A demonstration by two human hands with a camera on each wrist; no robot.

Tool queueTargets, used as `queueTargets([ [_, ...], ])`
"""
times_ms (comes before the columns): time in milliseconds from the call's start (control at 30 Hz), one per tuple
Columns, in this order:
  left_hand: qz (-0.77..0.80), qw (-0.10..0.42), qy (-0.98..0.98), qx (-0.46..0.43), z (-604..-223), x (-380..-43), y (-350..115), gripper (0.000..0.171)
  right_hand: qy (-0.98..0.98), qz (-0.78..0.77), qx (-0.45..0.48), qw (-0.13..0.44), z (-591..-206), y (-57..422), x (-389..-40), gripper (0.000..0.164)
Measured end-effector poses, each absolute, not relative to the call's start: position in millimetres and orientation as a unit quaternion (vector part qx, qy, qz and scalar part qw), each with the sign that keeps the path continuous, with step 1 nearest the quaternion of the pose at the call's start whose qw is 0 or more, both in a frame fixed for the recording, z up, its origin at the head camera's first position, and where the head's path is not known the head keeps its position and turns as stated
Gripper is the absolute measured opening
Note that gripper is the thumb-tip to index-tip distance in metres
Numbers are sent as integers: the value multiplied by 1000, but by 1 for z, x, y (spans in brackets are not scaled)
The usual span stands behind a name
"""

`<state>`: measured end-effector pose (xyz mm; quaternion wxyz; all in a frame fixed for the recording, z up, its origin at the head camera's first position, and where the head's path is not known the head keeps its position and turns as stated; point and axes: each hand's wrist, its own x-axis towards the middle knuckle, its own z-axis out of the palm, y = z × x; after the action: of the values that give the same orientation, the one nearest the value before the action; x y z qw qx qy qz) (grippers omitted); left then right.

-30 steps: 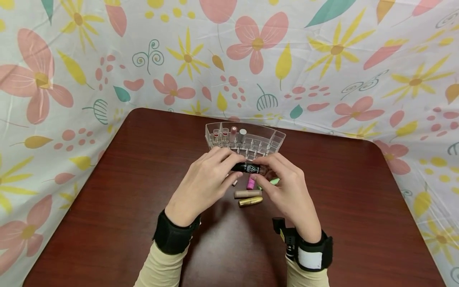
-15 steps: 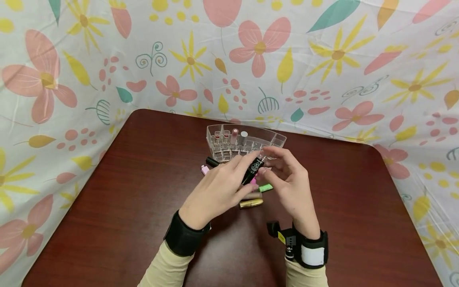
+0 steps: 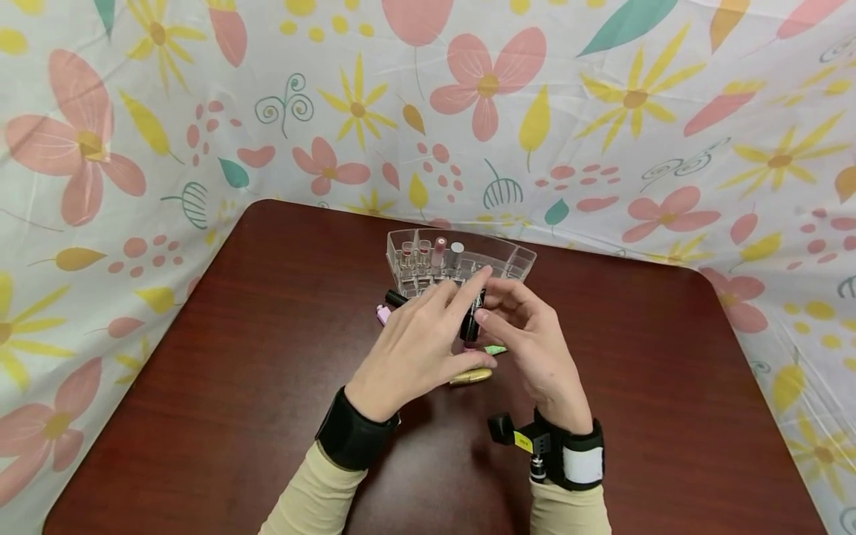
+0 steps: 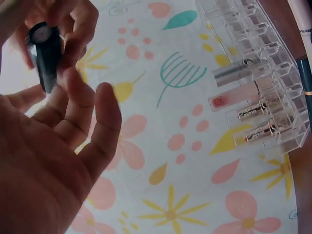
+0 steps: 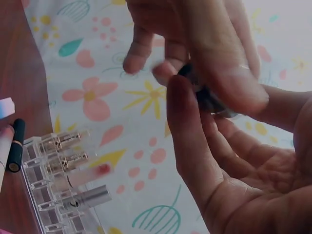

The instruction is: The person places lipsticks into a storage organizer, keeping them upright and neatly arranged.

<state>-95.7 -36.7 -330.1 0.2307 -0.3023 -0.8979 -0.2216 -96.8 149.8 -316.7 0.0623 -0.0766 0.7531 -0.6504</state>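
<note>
My right hand [image 3: 531,342] pinches a black lipstick tube [image 3: 470,327] between thumb and fingers, above the table in front of the organizer. The tube stands nearly upright; in the left wrist view the tube [image 4: 46,58] shows a round end toward the camera. Beside it, my left hand [image 3: 417,349] has its fingers extended and its thumb apart from the tube. Whether a left fingertip touches the tube, I cannot tell. Under the hands lie a gold lipstick tube [image 3: 471,377] and a green tube [image 3: 495,349], the latter partly hidden.
Behind the hands stands a clear fan-shaped organizer [image 3: 515,260]. Several lipsticks sit in its back left slots, among them a silver tube [image 3: 455,255]. A black tube [image 3: 396,298] and a lilac tube [image 3: 383,314] lie left of it. A floral cloth [image 3: 401,111] hangs behind the table.
One second ago both hands gripped the black tube held sideways. It has since turned nearly upright, and the left thumb has come away while the right hand keeps hold.
</note>
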Motion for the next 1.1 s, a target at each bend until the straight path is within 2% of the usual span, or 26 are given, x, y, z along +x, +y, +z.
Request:
queueTargets([
  [167,-238,225,-881,-342,-329,-101,-43,102,750,-653,-81,63,-316,151,-97,40],
  [367,-273,217,-864,-363,-330,-104,-47,95,747,-655,-78,87,-316,151,-98,48],
  [633,-430,134,-816,-362,-338,-112,-47,91,701,-700,-75,116,-318,152,-100,58],
  [1100,-462,120,-805,-353,-345,-116,-47,92,699,-698,-92,127,-320,152,-102,68],
])
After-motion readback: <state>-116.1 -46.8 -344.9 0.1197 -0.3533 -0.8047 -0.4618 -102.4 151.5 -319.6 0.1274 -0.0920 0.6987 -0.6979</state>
